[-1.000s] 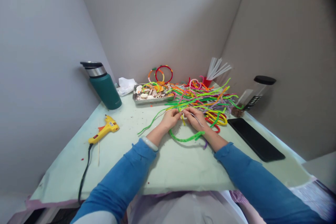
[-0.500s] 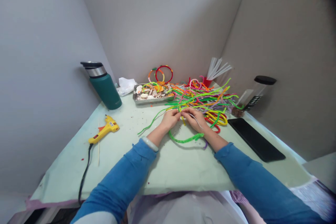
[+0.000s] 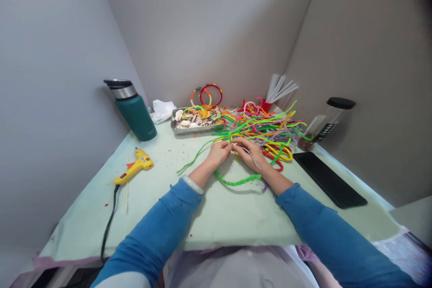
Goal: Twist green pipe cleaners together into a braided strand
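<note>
My left hand (image 3: 218,153) and my right hand (image 3: 250,154) meet over the middle of the table, thumbs and fingers pinched together. Between them they grip a green pipe cleaner (image 3: 240,183), whose fuzzy wrapped part curves below the hands toward my right wrist. The exact pinch point is partly hidden by my fingers. A thin white strand (image 3: 250,155) runs across my right hand. A short yellow piece (image 3: 236,157) pokes out below the fingertips. By my right wrist a purple end (image 3: 264,186) lies on the table.
Just beyond my hands spreads a heap of coloured pipe cleaners (image 3: 259,121), beside a metal tray (image 3: 199,130) of shells. A yellow glue gun (image 3: 135,168) and a green bottle (image 3: 137,114) are at left. At right lie a black phone (image 3: 329,180) and a clear lidded container (image 3: 326,128).
The fingers of my right hand have shifted slightly around the pinch. The green curve below has moved a little. Everything else stays put.
</note>
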{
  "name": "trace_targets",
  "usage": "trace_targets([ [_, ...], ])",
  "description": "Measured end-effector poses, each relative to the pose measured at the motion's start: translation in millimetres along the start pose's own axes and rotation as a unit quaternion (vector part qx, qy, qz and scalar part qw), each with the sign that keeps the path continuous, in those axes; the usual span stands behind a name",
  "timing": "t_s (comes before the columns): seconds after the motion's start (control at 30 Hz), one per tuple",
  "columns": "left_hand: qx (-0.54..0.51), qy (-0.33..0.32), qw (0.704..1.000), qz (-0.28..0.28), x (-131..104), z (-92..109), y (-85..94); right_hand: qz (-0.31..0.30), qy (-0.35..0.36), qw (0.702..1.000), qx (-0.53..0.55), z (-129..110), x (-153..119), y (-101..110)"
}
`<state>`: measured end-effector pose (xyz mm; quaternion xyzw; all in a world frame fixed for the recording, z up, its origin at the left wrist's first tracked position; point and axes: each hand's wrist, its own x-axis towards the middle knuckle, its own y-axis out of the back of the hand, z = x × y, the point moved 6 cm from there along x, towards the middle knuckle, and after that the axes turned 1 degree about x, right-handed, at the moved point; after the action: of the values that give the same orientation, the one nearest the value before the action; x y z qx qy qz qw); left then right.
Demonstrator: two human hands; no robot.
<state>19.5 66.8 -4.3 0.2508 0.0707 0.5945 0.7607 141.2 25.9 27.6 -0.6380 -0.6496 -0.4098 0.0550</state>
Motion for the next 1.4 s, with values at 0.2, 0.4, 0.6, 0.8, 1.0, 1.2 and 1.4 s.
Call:
trace_targets([
  [0.2, 0.018, -0.008, 1.000, 0.007, 0, 3, 0.7, -0.020, 0.015, 1.000, 0.012, -2, 0, -2],
  [0.4, 0.018, -0.008, 0.999, 0.025, 0, 4, 2.0, -0.039, -0.007, 0.999, 0.005, 1, 0, -4],
  [0.6, -0.016, 0.003, 0.999, 0.045, 0, 0, 2.0, -0.035, -0.010, 0.999, 0.003, -1, 0, -4],
  [0.8, -0.058, 0.013, 0.996, 0.064, -1, -1, 2.7, -0.028, -0.007, 1.000, -0.011, -1, 1, -2],
  [1.0, -0.071, -0.043, 0.995, 0.054, -2, 5, 2.8, -0.036, -0.010, 0.999, -0.017, -3, 2, -1],
  [1.2, -0.084, -0.076, 0.993, 0.035, -1, 9, 2.4, -0.039, -0.026, 0.999, -0.008, -4, 2, -1],
  [1.4, -0.070, -0.088, 0.993, 0.033, -2, 12, 2.5, -0.036, -0.042, 0.998, -0.002, 0, 1, -1],
])
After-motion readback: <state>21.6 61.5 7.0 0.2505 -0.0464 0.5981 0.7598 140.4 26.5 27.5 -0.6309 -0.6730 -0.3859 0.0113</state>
